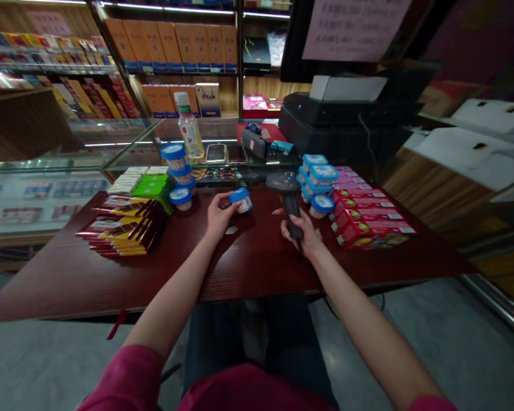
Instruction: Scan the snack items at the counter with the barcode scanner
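Observation:
My left hand grips a small round tub with a blue lid, tilted a little, over the middle of the dark wooden table. In my right hand is a black barcode scanner, fingers wrapped round its handle and its head pointing left toward the tub. Left of my left hand stand more blue-lidded tubs, some stacked. Close to the right hand, another stack of blue-lidded tubs stands beside a single round tub.
Yellow-brown snack packs and green packs lie at left. Red boxes line the right side. Behind are a drink bottle, a phone, a glass counter and a black monitor. A cable hangs from the scanner.

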Demonstrator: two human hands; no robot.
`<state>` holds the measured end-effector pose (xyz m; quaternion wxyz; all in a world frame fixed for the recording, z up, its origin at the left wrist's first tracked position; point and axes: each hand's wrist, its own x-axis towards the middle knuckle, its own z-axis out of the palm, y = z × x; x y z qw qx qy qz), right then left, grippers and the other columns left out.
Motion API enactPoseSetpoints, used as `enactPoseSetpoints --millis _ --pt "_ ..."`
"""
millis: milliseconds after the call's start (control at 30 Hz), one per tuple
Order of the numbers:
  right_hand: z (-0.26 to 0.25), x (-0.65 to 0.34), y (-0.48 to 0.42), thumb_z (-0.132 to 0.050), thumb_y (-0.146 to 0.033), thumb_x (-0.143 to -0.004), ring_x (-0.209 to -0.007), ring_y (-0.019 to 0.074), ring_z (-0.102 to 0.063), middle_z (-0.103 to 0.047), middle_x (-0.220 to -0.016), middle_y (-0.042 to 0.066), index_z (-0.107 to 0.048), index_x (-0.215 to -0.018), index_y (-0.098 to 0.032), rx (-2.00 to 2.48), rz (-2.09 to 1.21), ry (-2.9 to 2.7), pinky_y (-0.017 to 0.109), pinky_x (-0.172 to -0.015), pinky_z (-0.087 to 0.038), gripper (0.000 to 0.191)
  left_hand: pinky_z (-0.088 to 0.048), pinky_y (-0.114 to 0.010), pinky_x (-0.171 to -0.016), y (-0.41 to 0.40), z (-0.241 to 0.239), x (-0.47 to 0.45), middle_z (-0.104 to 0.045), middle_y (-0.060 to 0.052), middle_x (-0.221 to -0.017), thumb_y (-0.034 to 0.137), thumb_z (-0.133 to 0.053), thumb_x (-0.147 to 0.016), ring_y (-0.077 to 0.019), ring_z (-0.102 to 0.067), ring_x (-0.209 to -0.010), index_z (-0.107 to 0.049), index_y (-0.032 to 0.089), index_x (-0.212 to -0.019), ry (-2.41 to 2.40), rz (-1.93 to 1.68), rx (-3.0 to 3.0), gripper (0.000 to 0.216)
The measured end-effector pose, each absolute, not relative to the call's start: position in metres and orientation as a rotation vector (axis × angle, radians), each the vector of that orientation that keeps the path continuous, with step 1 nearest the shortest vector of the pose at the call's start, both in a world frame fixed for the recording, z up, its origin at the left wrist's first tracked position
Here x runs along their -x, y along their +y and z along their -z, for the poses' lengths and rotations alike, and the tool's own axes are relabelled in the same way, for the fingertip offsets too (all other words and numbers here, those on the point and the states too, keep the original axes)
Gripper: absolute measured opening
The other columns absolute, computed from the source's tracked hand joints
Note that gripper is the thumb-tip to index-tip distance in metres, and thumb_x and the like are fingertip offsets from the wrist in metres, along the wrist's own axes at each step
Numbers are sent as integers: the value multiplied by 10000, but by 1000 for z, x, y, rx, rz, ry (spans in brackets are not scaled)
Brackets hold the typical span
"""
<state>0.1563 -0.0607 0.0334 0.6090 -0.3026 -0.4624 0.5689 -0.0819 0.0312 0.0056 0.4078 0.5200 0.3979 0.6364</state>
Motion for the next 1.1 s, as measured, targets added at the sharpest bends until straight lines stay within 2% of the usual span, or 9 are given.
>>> enactPoseSetpoints --millis 233,433,667,867,1100 --pt "-32 -217 -103 -787 -378 -789 -460 84 -509 -792 -1062 59 -684 -1119 -246 792 -1136 -990 225 -358 -351 371 -566 -487 -1098 16 -25 -30 -691 -148 -1435 216 -872 -740 -304 -689 -1296 -729 204 -1094 683 -1430 -1562 383" --pt "-30 -238 -129 -769 -342 -835 -473 84 -524 -785 -1078 54 -694 -1136 -257 757 -1050 -975 224 -378 -364 322 -570 -474 -1079 21 -31 -118 -649 -135 -1488 102 -761 -794 -282 -674 -1309 -704 212 -1134 604 -1480 -1566 362" --pt "-18 -238 -138 -721 -384 -852 -491 93 -486 -768 -1118 78 -675 -1086 -258 678 -1027 -916 236 -376 -336 270 -535 -456 -1112 22 -20 -158 -634 -106 -1449 73 -710 -836 -274 -593 -1381 -698 253 -1148 719 -1601 -1708 360" --pt "-19 -237 -141 -711 -416 -842 -500 101 -461 -746 -1134 77 -652 -1095 -273 683 -981 -854 250 -382 -308 296 -509 -414 -1132 13 -17 -170 -527 -122 -1392 108 -731 -861 -266 -552 -1352 -703 251 -1172 893 -1691 -1715 343" --pt "-19 -239 -140 -710 -449 -824 -510 98 -445 -729 -1128 75 -667 -1056 -268 673 -970 -800 261 -406 -299 298 -444 -435 -1204 13 -16 -183 -507 -111 -1356 108 -749 -868 -257 -543 -1344 -679 253 -1192 860 -1701 -1749 362"
